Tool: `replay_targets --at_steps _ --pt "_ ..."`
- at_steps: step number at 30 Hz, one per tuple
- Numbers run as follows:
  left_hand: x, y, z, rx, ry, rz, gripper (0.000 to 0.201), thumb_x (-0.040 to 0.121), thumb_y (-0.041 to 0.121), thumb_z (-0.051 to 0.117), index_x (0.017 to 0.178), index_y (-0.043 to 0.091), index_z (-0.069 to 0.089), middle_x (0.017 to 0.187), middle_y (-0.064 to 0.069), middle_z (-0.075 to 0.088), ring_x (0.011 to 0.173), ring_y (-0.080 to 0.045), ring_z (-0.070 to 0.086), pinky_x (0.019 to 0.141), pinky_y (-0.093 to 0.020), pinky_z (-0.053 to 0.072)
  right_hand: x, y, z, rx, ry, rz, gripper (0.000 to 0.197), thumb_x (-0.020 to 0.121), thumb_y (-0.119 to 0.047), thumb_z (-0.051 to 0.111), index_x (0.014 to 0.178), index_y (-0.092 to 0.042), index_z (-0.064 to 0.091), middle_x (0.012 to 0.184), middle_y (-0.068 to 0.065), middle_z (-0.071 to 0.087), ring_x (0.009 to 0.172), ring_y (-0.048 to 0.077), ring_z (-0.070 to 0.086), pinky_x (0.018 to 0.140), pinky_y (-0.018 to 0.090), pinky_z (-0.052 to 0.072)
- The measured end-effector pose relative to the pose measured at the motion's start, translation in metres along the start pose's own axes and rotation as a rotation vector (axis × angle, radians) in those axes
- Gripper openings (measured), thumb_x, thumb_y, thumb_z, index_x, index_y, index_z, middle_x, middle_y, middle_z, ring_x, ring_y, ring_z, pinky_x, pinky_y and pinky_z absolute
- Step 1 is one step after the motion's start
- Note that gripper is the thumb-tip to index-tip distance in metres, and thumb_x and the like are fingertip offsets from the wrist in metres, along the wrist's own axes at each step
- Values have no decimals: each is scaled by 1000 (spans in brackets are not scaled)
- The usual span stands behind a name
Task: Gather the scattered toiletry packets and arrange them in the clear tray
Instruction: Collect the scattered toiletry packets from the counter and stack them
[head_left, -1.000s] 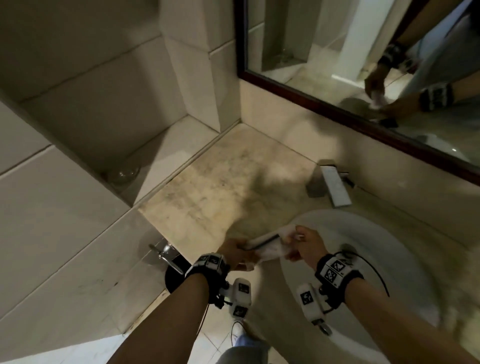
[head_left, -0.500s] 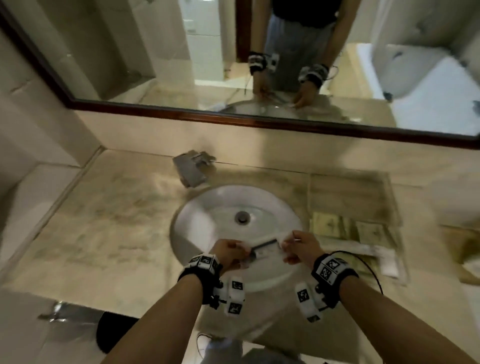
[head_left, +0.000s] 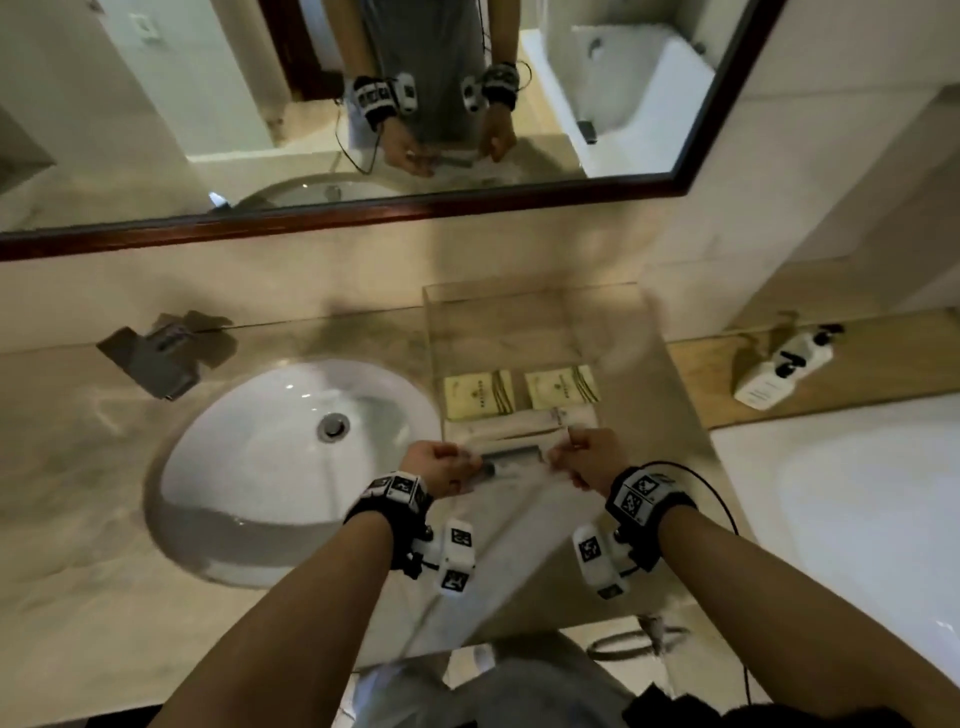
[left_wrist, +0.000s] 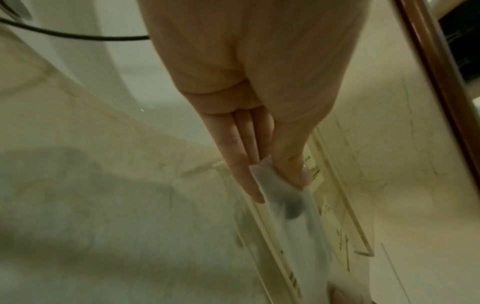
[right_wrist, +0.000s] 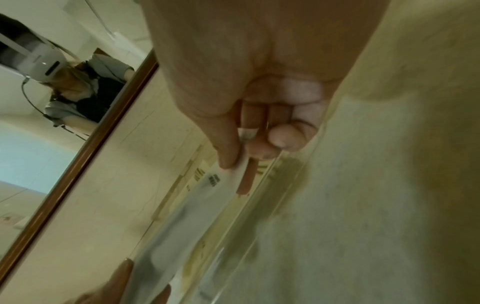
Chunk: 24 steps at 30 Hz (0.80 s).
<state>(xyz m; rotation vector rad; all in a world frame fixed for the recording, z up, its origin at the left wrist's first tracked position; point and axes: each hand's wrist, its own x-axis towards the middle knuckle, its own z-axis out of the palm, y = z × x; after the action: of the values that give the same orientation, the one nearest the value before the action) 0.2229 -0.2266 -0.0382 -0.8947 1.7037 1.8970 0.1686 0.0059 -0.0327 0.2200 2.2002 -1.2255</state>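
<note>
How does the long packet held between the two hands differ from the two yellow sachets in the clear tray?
The long packet is a whitish, see-through strip with something dark inside; the yellow sachets are short, opaque and printed. The long packet is pinched at its ends by the left hand and right hand, above the tray's near part; the yellow sachets lie flat, side by side, on the floor of the clear tray, untouched. Both are sealed packets.

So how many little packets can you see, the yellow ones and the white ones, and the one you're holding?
Yellow packets in the clear tray: 2, the left yellow packet and the right yellow packet.
Long white packets lying in the tray: 1, the long white packet.
Translucent packets held between the left hand and right hand: 1, the held packet.
Total: 4.
</note>
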Motion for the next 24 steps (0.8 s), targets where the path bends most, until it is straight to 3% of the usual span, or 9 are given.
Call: replay_targets --at_steps 2,6,9,12,15,17,19,22,24 --pt "6 3 15 3 29 13 35 81 -3 71 113 -11 59 91 -18 64 80 -29 64 55 -28 60 5 7 -16 -14 21 -6 20 82 -16 73 65 -10 63 45 -2 50 42 18 45 47 27 39" --pt "13 8 36 15 96 37 24 82 -8 68 105 -3 61 79 -11 64 68 -21 62 50 -25 59 19 7 -30 -72 88 20 39 80 -22 74 52 -20 47 42 -5 44 45 17 40 49 24 34" --pt "26 3 40 41 170 19 31 80 -5 72 109 -6 63 88 -16 66 75 -26 65 60 -33 61 26 1 -29 -199 90 -21 42 82 -24 71 51 -21 43 52 -2 41 51 15 41 54 24 34" --pt "29 0 37 120 268 28 29 78 -1 76 105 1 67 94 -18 68 83 -31 67 74 -43 60 31 -7 -23 -325 45 -87 43 84 -22 66 50 -20 40 53 0 40 56 18 43 50 25 30" --pt "29 0 32 197 321 79 22 78 2 76 95 10 66 96 -17 70 81 -30 68 70 -43 61 36 -10 -18 -363 25 -136 38 82 -19 67 51 -22 45 55 -2 47 56 16 48 51 22 35" --pt "28 0 27 338 324 134 23 78 10 78 95 16 64 97 -13 73 81 -28 71 73 -45 61 39 -9 -14 -369 2 -147 36 80 -18 69 51 -25 49 54 -5 50 53 10 48 48 19 34" --pt "26 2 21 580 295 200 28 79 27 76 102 22 61 96 -5 75 80 -24 73 77 -42 60 41 -9 -11 -387 -11 -148 29 79 -18 70 53 -22 56 57 -2 58 58 15 56 50 21 42" --pt "19 6 19 964 312 268 42 83 48 65 117 26 53 98 3 73 88 -22 70 81 -35 56 45 -5 -10 -403 -35 -159 14 78 -20 69 66 -12 70 72 7 71 73 23 68 65 31 56" --pt "17 8 21 1126 354 291 47 84 56 59 119 26 51 104 0 69 95 -23 65 82 -36 54 45 -3 -12 -384 -46 -181 13 78 -21 69 66 -16 70 71 2 70 74 20 68 64 25 52"
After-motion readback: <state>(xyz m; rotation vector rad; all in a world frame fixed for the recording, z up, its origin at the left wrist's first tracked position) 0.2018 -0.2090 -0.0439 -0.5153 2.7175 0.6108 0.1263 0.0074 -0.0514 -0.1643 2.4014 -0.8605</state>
